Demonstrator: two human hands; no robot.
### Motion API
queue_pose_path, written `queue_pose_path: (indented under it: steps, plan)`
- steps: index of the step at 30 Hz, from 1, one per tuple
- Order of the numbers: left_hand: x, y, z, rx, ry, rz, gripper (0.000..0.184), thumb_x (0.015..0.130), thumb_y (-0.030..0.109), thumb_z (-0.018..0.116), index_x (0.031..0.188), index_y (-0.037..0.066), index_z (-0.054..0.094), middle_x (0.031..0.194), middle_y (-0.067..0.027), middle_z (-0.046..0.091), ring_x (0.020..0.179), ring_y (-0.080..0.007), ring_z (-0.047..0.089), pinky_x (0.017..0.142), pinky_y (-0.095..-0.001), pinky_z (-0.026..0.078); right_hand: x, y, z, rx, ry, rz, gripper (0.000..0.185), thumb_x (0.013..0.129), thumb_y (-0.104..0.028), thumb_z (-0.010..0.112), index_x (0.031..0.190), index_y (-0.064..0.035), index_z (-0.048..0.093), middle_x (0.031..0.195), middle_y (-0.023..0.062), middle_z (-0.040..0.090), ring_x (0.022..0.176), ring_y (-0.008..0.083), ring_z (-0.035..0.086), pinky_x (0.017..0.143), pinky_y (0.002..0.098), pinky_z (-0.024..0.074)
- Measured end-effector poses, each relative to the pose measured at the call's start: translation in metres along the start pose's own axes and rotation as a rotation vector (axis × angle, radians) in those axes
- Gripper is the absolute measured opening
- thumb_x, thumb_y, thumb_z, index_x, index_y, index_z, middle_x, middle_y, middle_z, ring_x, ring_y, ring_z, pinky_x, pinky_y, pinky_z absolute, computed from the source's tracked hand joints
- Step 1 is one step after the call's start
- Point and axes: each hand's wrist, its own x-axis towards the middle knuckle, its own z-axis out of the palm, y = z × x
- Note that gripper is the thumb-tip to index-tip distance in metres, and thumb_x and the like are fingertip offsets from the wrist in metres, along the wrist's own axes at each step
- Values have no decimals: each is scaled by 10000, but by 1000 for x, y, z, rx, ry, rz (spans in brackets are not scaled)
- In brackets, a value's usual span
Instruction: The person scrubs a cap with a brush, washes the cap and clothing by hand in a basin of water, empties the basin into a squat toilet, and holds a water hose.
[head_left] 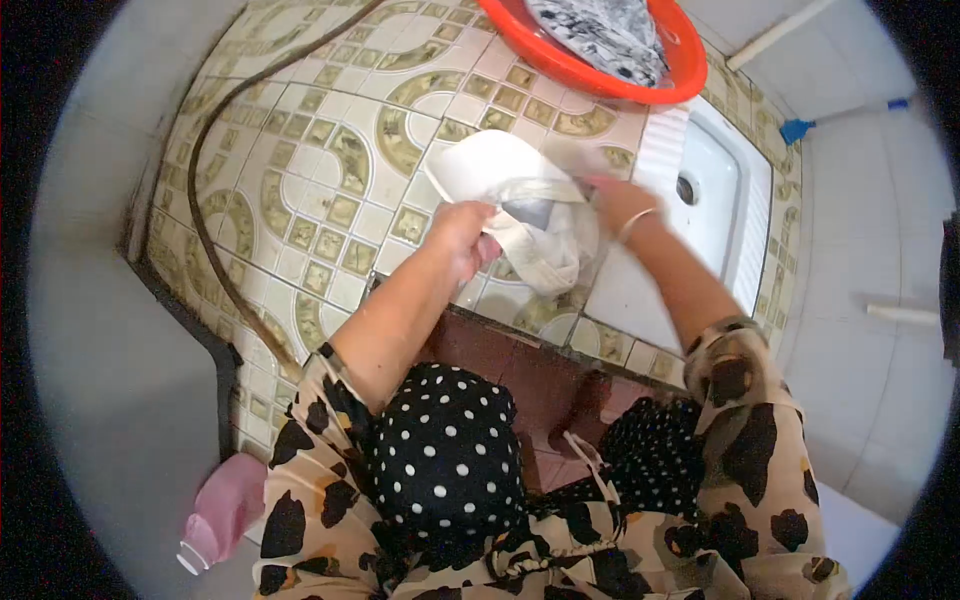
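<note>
A white cap (485, 165) with a stiff brim hangs over the tiled floor, its inside and a grey patch turned up toward me. My left hand (465, 238) is closed on the cap's edge, thumb on top. Beside the cap's other side, my right hand (625, 208) is curled and smeared by motion. A pale, pinkish blur stretches from its fingers over the cap; what it holds I cannot make out. A bracelet circles the right wrist.
A red basin (690, 60) with black-and-white patterned cloth (610, 40) stands at the back, near a white squat toilet (735, 170). A hose (205, 190) curves along the left. A pink bottle (222, 505) lies lower left; a blue brush (797, 130) is at the right wall.
</note>
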Motion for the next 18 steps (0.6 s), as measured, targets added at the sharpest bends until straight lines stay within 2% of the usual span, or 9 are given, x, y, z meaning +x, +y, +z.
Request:
queue_pose_path:
  steps: [1, 2, 6, 8, 9, 14, 15, 16, 18]
  plan:
    - [-1, 4, -2, -124, 38, 33, 193, 779, 77, 456, 937, -31, 485, 815, -130, 554, 650, -210, 555, 541, -307, 439, -6, 18, -33, -76, -202, 136, 259, 777, -96, 393, 1002, -90, 520, 907, 153, 589, 790, 304, 581, 706, 390, 457]
    - [-1, 8, -4, -230, 70, 63, 168, 758, 49, 473, 894, -49, 485, 721, -124, 540, 508, -191, 523, 359, -282, 382, -15, 34, -35, -226, -160, 314, 227, 800, -137, 408, 992, -63, 505, 828, 199, 586, 755, 330, 580, 676, 403, 458]
    - [2, 14, 8, -138, 155, 144, 66, 730, 30, 483, 766, -20, 461, 638, -108, 487, 407, -170, 427, 325, -276, 333, -37, -49, -59, -23, 13, 166, 180, 831, -183, 385, 914, -65, 493, 756, 192, 584, 679, 350, 575, 598, 431, 448]
    - [-12, 19, 13, -49, 113, 129, 62, 718, 22, 484, 752, -17, 450, 623, -103, 475, 384, -165, 405, 312, -266, 313, -37, -77, -43, 65, 166, -135, 181, 841, -196, 369, 913, -77, 484, 754, 178, 587, 668, 341, 575, 570, 432, 445]
    - [-17, 18, 14, -37, 126, 125, 70, 711, 22, 487, 753, -20, 449, 617, -104, 474, 381, -162, 406, 306, -263, 307, -34, -79, -30, 74, 164, -133, 181, 841, -196, 369, 913, -77, 484, 754, 178, 587, 668, 341, 575, 570, 432, 445]
    - [-17, 16, -12, -148, 146, 122, 86, 701, 26, 484, 753, -33, 450, 602, -119, 477, 377, -154, 418, 290, -261, 296, -21, -43, -25, -214, -247, -150, 172, 838, -187, 363, 930, -99, 478, 786, 151, 595, 695, 321, 579, 571, 427, 448]
    - [-16, 19, -14, 28, 88, 107, 127, 709, 36, 479, 813, -35, 463, 636, -105, 505, 451, -174, 480, 338, -276, 361, -20, -47, -35, -251, -349, -34, 169, 825, -166, 370, 949, -108, 468, 783, 144, 597, 713, 322, 580, 585, 424, 450]
    - [-15, 24, -14, 208, 25, 105, 178, 716, 45, 474, 874, -37, 476, 669, -91, 533, 524, -194, 542, 386, -291, 425, -20, -49, -37, -251, -348, -36, 169, 825, -166, 370, 949, -108, 468, 783, 144, 597, 713, 322, 580, 585, 424, 450]
    - [-16, 28, -2, 226, 64, 114, 146, 710, 31, 463, 830, -51, 460, 628, -109, 515, 453, -173, 500, 334, -275, 372, -19, -61, -34, -184, -201, -252, 176, 823, -176, 379, 965, -101, 452, 757, 147, 595, 705, 331, 580, 586, 426, 450]
